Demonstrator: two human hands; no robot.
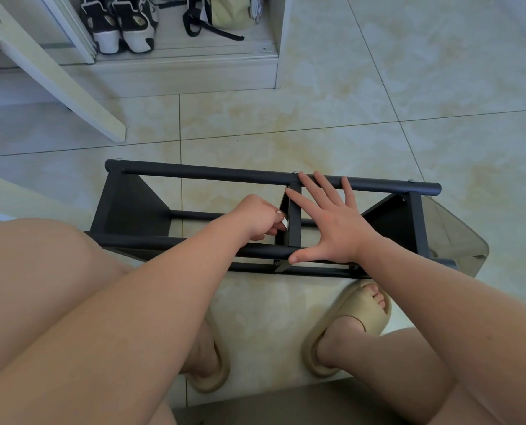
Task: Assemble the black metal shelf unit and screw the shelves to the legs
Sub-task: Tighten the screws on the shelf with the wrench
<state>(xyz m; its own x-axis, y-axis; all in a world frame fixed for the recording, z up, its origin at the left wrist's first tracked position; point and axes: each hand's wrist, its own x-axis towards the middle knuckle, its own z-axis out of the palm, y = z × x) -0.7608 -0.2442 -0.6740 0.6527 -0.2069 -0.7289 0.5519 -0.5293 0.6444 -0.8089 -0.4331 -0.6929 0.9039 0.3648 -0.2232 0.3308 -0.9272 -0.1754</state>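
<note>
On the tiled floor (439,87), just beyond the feet, the black shelf unit (126,204) is laid on its side, legs running left to right. Right hand (332,228) is spread wide, fingers straight and laid on the far leg (225,177), thumb pressed to the near leg (139,240) beside the middle shelf (294,222). Left hand (257,216) is curled, a small pale item (284,223) pinched at the fingertips just beside that shelf; its kind cannot be told. Beige slippers (360,314) are worn.

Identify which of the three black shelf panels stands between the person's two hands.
The middle panel: the left hand, pinching a small white item, and the spread right hand flank it; the others sit at either end.
</note>
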